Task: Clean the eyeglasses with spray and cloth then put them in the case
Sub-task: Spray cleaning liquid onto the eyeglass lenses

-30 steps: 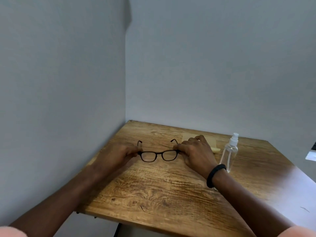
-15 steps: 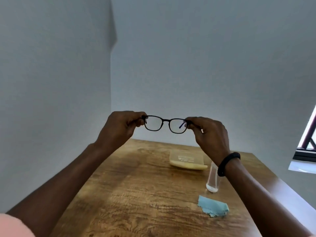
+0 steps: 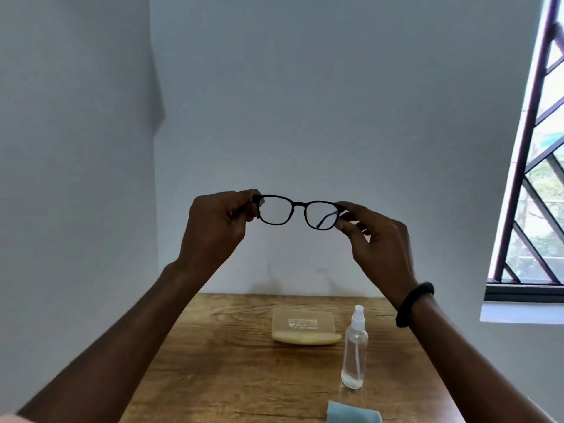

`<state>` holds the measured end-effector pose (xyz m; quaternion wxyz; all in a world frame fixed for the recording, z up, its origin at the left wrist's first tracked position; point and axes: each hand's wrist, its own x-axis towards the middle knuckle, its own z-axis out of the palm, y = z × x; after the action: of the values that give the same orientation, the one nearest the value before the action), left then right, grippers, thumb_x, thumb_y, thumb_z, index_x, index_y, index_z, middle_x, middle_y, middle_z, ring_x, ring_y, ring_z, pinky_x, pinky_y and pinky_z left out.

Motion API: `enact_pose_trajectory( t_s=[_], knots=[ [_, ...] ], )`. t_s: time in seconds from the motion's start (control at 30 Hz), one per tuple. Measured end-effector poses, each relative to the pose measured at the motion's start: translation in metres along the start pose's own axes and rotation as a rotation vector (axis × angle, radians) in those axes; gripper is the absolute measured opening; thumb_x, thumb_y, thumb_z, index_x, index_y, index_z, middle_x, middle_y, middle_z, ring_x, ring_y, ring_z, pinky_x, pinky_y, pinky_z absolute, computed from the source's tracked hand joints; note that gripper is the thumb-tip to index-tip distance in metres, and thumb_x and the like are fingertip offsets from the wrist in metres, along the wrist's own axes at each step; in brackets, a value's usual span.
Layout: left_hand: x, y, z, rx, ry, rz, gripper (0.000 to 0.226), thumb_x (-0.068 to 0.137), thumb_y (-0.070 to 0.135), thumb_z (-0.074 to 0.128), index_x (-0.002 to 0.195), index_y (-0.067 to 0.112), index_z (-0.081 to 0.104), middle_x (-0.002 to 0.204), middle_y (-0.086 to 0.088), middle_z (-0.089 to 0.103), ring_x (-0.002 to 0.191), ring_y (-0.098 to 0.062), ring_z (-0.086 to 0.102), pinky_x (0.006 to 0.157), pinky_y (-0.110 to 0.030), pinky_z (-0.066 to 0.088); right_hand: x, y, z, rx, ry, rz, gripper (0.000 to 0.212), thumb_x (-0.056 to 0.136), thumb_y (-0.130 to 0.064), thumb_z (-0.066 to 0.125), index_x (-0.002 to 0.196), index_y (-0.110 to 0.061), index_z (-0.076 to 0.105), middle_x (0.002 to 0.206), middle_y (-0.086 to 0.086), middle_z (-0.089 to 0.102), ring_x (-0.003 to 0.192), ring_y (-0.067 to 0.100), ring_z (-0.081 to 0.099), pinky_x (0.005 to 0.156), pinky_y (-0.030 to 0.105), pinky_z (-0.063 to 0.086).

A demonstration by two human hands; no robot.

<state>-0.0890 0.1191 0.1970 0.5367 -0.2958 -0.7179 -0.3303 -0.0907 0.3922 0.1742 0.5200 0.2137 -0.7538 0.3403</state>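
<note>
The left hand (image 3: 213, 227) and right hand (image 3: 378, 242) each pinch one end of the black eyeglasses (image 3: 298, 204), fingers curled narrowly round the hinges, holding them level in the air high above the case (image 3: 305, 326). The pale yellow case lies shut on the wooden table (image 3: 229, 361). A clear spray bottle (image 3: 354, 355) stands just right of the case, and a blue cloth (image 3: 354, 415) lies nearer than the case. A barred window (image 3: 537, 178) is far right of it. A second ago the eyeglasses sat on the table; the bottle now shows fully.
</note>
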Motion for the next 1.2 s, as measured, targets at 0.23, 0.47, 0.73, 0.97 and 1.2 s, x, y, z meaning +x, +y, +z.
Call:
enact_pose_trajectory(
  t_s=[0.23,0.47,0.73,0.97,1.2],
  knots=[
    [-0.003,0.007,0.009,-0.027,0.045,0.018,0.03,0.088,-0.002,0.058,0.103,0.01,0.08,0.081,-0.002,0.077,0.075,-0.017,0.075,0.071,-0.041,0.062,-0.092,0.029,-0.019,-0.062,0.113,0.101,0.053,0.093,-0.02,0.069,0.141,-0.016,0.048,0.128,-0.007,0.062,0.104,0.01,0.063,0.082,0.03,0.054],
    [-0.006,0.014,0.014,-0.059,0.052,-0.008,0.031,0.088,-0.004,0.058,0.105,0.01,0.08,0.084,-0.003,0.078,0.076,-0.016,0.074,0.072,-0.039,0.062,-0.168,0.039,-0.005,-0.191,-0.209,0.202,0.102,0.08,-0.032,0.081,0.158,-0.024,0.016,0.151,0.001,0.034,0.12,0.023,0.057,0.076,0.04,0.061],
    [-0.009,0.015,0.013,-0.044,0.051,-0.005,0.03,0.089,-0.004,0.06,0.106,0.01,0.079,0.084,-0.002,0.078,0.076,-0.017,0.075,0.075,-0.04,0.062,-0.182,0.031,0.014,-0.3,-0.369,0.21,0.103,0.089,-0.04,0.069,0.152,-0.042,-0.012,0.151,0.002,0.046,0.106,0.022,0.07,0.076,0.034,0.059],
    [-0.008,0.013,0.012,-0.008,0.034,0.033,0.035,0.086,-0.008,0.057,0.105,0.01,0.079,0.082,-0.001,0.077,0.076,-0.017,0.075,0.076,-0.039,0.062,-0.181,0.033,0.015,-0.292,-0.422,0.293,0.109,0.092,-0.029,0.068,0.145,-0.055,-0.024,0.151,0.004,0.051,0.096,0.023,0.073,0.076,0.039,0.061],
    [-0.009,0.011,0.011,0.027,0.029,0.027,0.03,0.088,0.0,0.056,0.104,0.011,0.079,0.082,0.004,0.076,0.078,-0.01,0.074,0.075,-0.031,0.061,-0.132,0.013,-0.007,-0.123,-0.136,0.02,0.099,0.085,-0.011,0.077,0.155,-0.039,0.011,0.099,0.008,0.069,0.061,-0.001,0.058,0.056,0.001,0.04]
  ],
)
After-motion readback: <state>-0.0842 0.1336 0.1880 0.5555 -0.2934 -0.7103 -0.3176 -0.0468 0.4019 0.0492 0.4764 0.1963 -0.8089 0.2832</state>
